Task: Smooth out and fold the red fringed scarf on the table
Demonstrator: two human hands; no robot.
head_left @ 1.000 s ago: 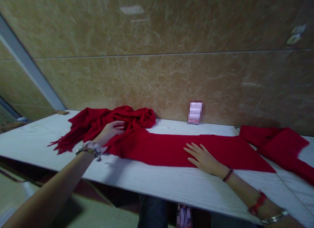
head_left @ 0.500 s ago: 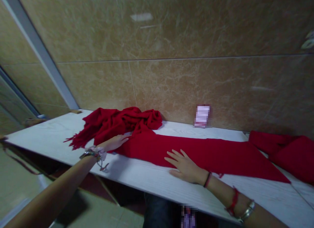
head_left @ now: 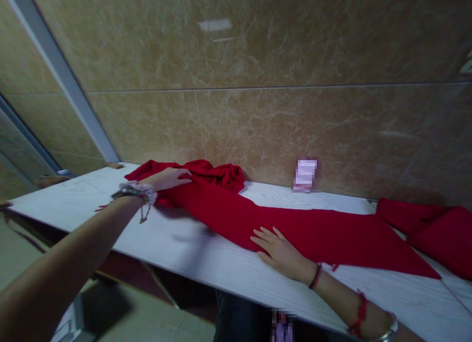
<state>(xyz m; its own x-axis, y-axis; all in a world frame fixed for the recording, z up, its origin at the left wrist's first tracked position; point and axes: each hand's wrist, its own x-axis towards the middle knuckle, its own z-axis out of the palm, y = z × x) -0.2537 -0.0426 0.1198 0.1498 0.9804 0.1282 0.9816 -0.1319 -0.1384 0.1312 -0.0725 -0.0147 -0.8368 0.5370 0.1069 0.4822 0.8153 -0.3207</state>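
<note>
A long red scarf (head_left: 306, 234) stretches along the white table, flat through its middle and bunched with a fringe at the left. My left hand (head_left: 171, 179) is closed on it near the bunched part (head_left: 221, 174), and the cloth there slopes up off the table to my fingers. Further right, my right hand (head_left: 278, 251) lies with fingers spread on the near edge of the flat stretch. Bracelets circle both wrists. Part of the fringe is hidden behind my left forearm.
More folded red cloth (head_left: 442, 234) lies at the right end of the white table (head_left: 177, 253). A blurred-out upright card or phone (head_left: 306, 175) leans on the tiled wall (head_left: 258, 126). A small brown block (head_left: 114, 165) sits at the back left.
My left hand has moved up and away from me, raising the scarf's left portion off the table. My right hand remains spread on the cloth, almost in the same spot.
</note>
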